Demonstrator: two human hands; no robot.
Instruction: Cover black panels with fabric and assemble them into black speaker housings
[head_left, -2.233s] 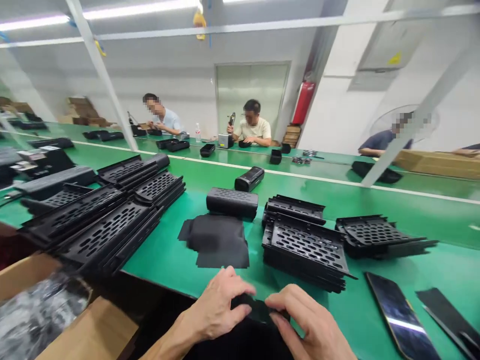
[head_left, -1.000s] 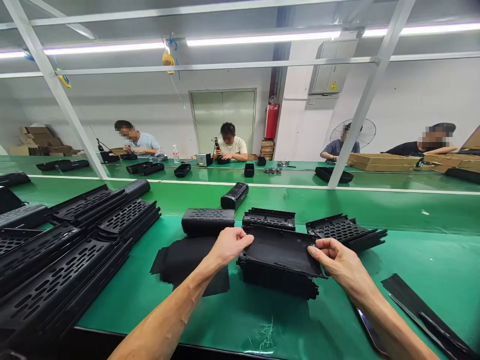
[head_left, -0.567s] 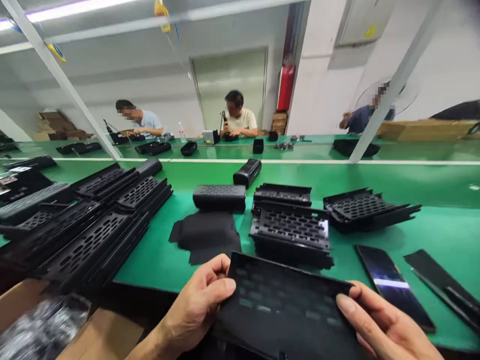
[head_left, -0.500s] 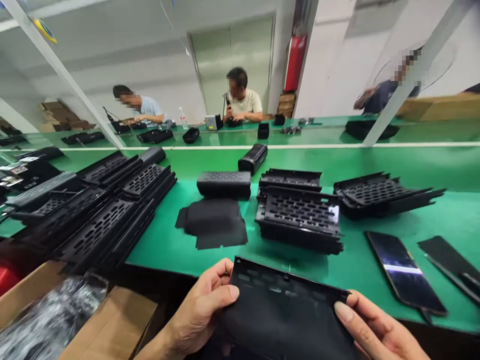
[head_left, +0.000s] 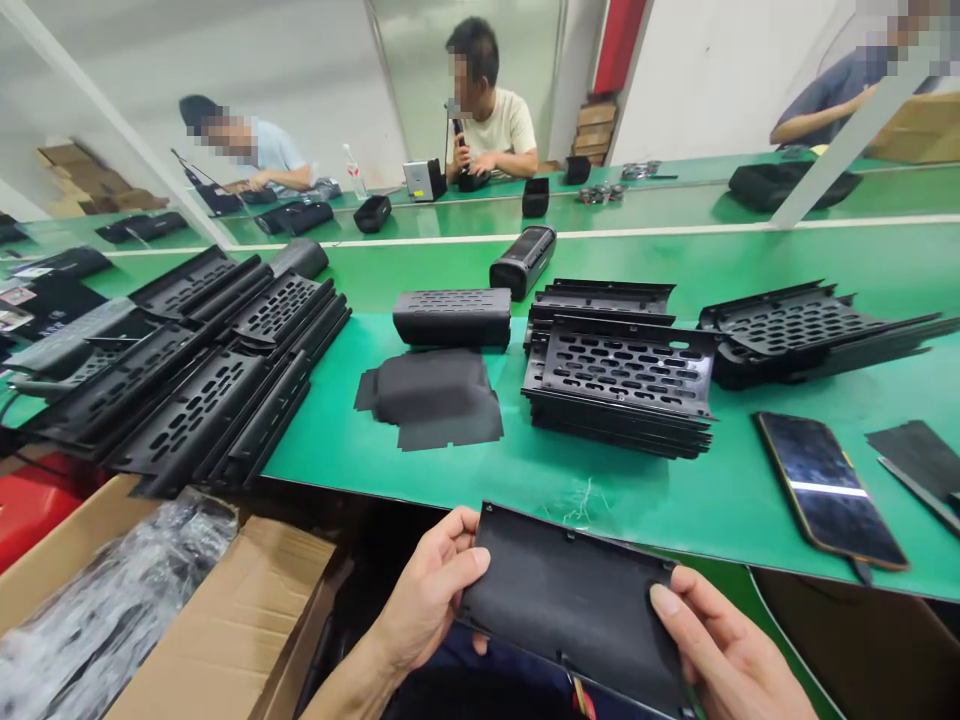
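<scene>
A curved black plastic panel (head_left: 570, 600) is held between my two hands, just in front of the table's near edge. Its hollow side faces up, and a smooth dark sheet seems to cover the inside. My left hand (head_left: 431, 580) pinches its left end, thumb on top. At the right end, my right hand (head_left: 720, 630) grips with the thumb on the inner face and fingers behind. Beyond, a stack of slotted black panels (head_left: 630, 365) rests on the green mat. Flat black cut sheets (head_left: 435, 400) lie to the left of that stack.
More slotted panels (head_left: 195, 410) are piled at the left, and others (head_left: 810, 330) at the right. A phone (head_left: 829, 490) with a cable lies near the right edge. An open carton (head_left: 232, 600) holding plastic wrap stands lower left. Co-workers (head_left: 495, 120) sit across the bench.
My view has tilted down, so more of the panel shows. The panel is tipped, with its inner face turned more towards me. Both hands keep their hold on its ends.
</scene>
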